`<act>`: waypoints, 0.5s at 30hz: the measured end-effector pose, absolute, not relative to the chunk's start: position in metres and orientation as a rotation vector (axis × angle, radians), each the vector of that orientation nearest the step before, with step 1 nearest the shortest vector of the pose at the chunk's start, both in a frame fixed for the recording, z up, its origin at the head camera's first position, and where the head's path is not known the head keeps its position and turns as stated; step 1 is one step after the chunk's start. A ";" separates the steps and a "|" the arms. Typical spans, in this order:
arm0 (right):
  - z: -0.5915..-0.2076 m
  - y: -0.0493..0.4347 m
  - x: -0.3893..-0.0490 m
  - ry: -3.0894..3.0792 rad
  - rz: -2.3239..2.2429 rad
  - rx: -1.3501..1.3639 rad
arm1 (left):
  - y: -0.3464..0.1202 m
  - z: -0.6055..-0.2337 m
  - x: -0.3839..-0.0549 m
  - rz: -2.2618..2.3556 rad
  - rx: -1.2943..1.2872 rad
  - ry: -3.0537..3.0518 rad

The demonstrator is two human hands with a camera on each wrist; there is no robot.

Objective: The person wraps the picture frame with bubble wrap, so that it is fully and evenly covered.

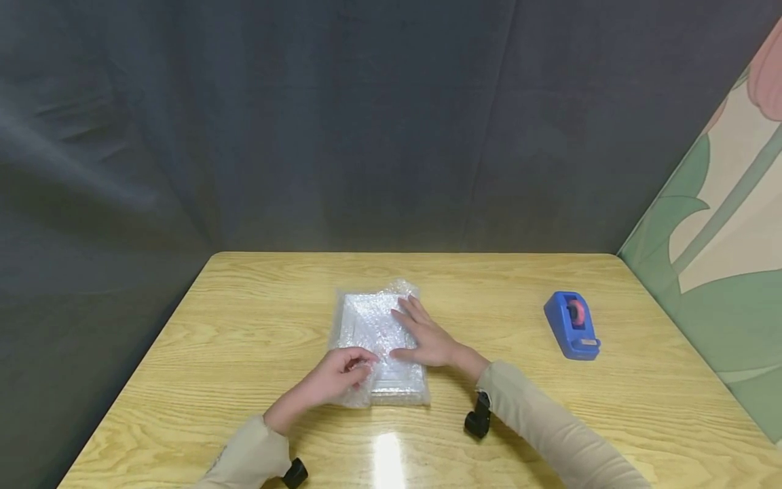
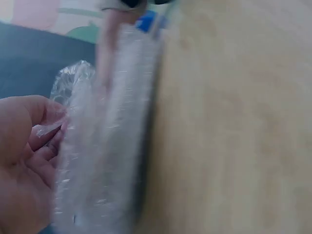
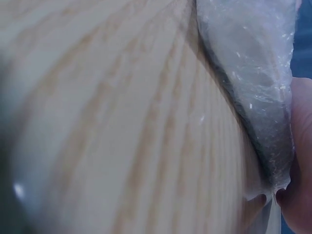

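Left hand (image 1: 337,371) pinches bubble wrap (image 1: 368,322) — right hand (image 1: 431,341), fingers spread, rests on it. Folding step, seemingly — next probably calls for dispenser (image 1: 566,331) near table's (image 1: 244,326) right edge.

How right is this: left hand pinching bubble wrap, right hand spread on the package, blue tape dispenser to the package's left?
Only the side is wrong: the head view shows the blue tape dispenser right of the package. The rest stands.

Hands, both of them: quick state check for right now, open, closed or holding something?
Left hand: closed, pinching the loose edge of the bubble wrap.
Right hand: open, resting on the bubble wrap.
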State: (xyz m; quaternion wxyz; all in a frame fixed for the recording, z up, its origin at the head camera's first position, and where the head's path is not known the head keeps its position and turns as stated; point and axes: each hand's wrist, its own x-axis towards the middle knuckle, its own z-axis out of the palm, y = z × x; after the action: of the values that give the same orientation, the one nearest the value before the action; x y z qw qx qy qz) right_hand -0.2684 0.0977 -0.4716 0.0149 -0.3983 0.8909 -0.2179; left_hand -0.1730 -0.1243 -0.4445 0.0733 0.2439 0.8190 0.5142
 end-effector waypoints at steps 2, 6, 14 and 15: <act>-0.472 0.098 -0.269 2.775 -0.687 -1.253 | -0.120 -0.448 -0.171 1.479 0.743 2.528; -0.473 0.098 -0.269 2.789 -0.668 -1.223 | -0.114 -0.451 -0.168 1.385 0.784 2.625; -0.469 0.094 -0.267 2.773 -0.680 -1.099 | -0.105 -0.451 -0.162 1.178 0.816 2.747; -0.469 0.093 -0.266 2.779 -0.667 -1.088 | -0.104 -0.451 -0.161 1.144 0.831 2.773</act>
State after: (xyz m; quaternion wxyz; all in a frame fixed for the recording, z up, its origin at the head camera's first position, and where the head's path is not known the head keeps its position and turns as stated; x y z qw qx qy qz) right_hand -0.2660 0.0934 -0.4689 0.0416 -0.3555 0.9080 -0.2180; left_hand -0.1611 -0.1043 -0.4507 0.0143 0.2668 0.8908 0.3675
